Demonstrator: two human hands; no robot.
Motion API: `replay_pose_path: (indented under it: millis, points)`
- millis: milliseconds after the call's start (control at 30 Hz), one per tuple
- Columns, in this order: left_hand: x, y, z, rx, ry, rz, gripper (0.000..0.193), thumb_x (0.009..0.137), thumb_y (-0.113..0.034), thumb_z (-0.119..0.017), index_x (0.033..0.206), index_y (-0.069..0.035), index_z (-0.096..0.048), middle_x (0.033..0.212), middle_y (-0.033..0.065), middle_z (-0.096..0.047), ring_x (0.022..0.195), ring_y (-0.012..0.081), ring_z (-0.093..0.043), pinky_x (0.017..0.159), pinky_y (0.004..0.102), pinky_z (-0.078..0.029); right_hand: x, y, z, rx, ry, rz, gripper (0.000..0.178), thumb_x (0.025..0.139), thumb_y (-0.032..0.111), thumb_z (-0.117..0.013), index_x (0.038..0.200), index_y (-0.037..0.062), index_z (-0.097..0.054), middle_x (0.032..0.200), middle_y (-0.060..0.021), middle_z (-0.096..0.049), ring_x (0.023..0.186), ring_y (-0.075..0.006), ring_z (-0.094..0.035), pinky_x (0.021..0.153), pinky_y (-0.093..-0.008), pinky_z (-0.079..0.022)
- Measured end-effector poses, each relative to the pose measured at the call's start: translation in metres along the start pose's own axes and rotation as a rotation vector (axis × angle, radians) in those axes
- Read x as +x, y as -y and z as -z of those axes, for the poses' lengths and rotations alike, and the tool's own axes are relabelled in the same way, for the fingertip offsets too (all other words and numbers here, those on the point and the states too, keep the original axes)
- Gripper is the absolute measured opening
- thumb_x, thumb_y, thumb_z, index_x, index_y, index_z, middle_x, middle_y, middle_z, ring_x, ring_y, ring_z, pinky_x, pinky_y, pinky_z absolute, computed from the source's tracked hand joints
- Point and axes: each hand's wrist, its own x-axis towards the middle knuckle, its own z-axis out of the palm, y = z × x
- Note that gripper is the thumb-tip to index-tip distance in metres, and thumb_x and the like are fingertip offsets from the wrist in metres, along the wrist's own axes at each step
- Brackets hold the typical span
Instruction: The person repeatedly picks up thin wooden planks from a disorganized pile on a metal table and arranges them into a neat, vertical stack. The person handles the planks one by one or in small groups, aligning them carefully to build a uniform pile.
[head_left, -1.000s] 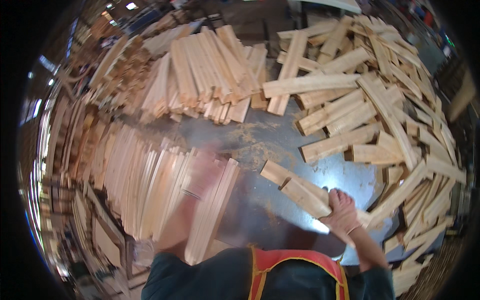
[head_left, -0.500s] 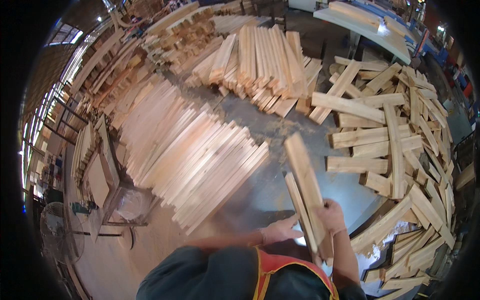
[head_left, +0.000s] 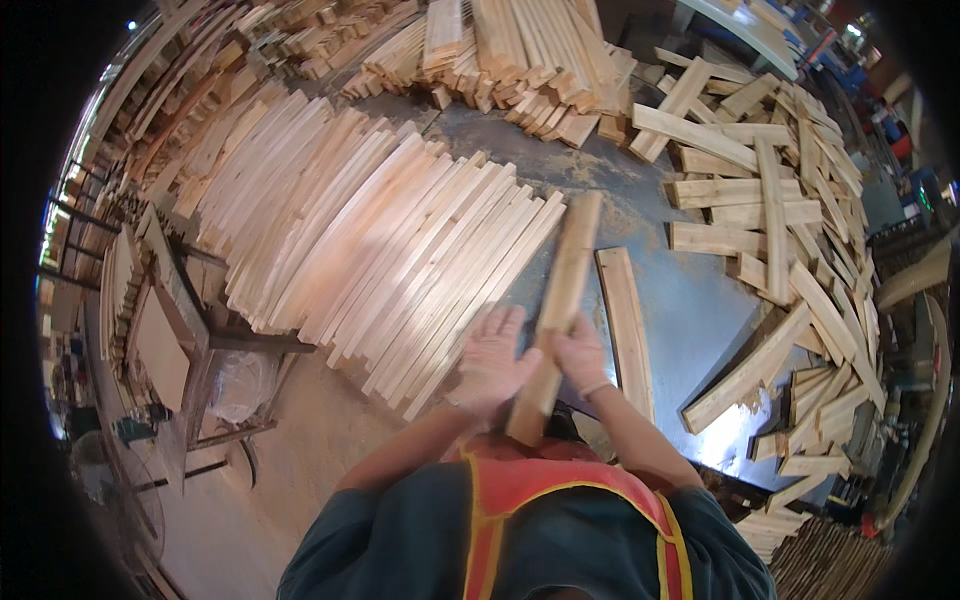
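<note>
My right hand grips a wooden board by its right edge. The board slants away from me, its near end close to my apron and its far end near the row of strips. On the board's left side, my left hand has its fingers stretched out and apart, with the thumb against or just over the board. A second wooden board lies lengthwise on the metal table, just right of my right hand. To the left, a row of pale wooden strips lies side by side, close to my left fingertips.
A loose heap of crossed boards covers the table's right side. Stacked planks stand at the far middle, and more cut timber at the far left. A dark stand with a plastic bag is at left.
Two boards were together at my hands; now one lies on the table at right. The other has swung left with my right hand. My left hand has moved forward and left, fingers spread.
</note>
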Motion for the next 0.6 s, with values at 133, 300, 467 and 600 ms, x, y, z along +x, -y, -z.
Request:
replay_pose_path:
  millis: [133, 300, 467, 600]
  points:
    - [-0.008, 0.035, 0.014, 0.233, -0.098, -0.151, 0.084, 0.092, -0.043, -0.07, 0.16, -0.003, -0.044, 0.163, 0.0192, -0.044, 0.155, 0.0387, -0.034, 0.128, 0.0533, -0.026, 0.029, -0.025, -0.058, -0.017, 0.191, 0.28, 0.054, 0.091, 0.031, -0.073, 0.137, 0.0051, -0.062, 0.116, -0.0235, -0.076, 0.11, -0.0391, -0.073, 0.098, -0.0448, -0.056]
    - [-0.002, 0.061, 0.018, 0.434, -0.018, -0.161, 0.08, 0.089, -0.039, -0.072, 0.156, -0.004, -0.047, 0.16, 0.0176, -0.045, 0.153, 0.0396, -0.037, 0.128, 0.0521, -0.027, -0.019, -0.019, 0.043, -0.799, -0.325, 0.326, 0.064, 0.083, 0.041, -0.077, 0.133, 0.0055, -0.059, 0.132, -0.0228, -0.063, 0.125, -0.0398, -0.061, 0.101, -0.0516, -0.051]
    - [-0.009, 0.033, -0.004, 0.504, -0.23, -0.341, 0.084, 0.088, -0.044, -0.071, 0.159, -0.007, -0.047, 0.163, 0.0174, -0.044, 0.152, 0.0393, -0.038, 0.126, 0.052, -0.03, -0.068, -0.09, 0.118, -0.764, -0.327, -0.143, 0.089, 0.073, 0.051, -0.084, 0.146, 0.0099, -0.052, 0.127, -0.0244, -0.062, 0.121, -0.0427, -0.061, 0.1, -0.0523, -0.053]
    - [0.009, -0.026, -0.034, 0.147, 0.235, -0.241, 0.094, 0.089, -0.057, -0.071, 0.163, -0.006, -0.041, 0.171, 0.0192, -0.037, 0.154, 0.0427, -0.038, 0.127, 0.052, -0.031, -0.034, -0.076, 0.112, -0.433, -0.259, -0.116, 0.092, 0.076, 0.055, -0.083, 0.149, 0.0087, -0.052, 0.124, -0.027, -0.065, 0.112, -0.0439, -0.066, 0.098, -0.0501, -0.055]
